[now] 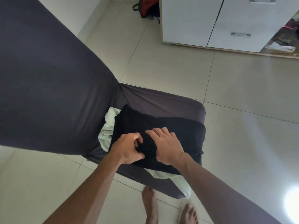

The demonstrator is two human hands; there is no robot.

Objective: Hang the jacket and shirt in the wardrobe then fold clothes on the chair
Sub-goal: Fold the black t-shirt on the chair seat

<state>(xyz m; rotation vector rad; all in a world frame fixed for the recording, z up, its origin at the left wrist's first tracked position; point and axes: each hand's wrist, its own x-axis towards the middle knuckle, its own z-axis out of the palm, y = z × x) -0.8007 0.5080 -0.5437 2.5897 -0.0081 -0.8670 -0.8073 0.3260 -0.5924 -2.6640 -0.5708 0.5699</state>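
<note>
The black garment lies on the chair seat over a pale green cloth, soft and limp, so my left hand pinches what seems its near edge, while my right hand rests spread flat on it.

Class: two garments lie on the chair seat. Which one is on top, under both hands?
The black garment. It lies folded on top, with the left hand pinching it and the right hand flat on it; the pale green garment only peeks out beneath.
</note>
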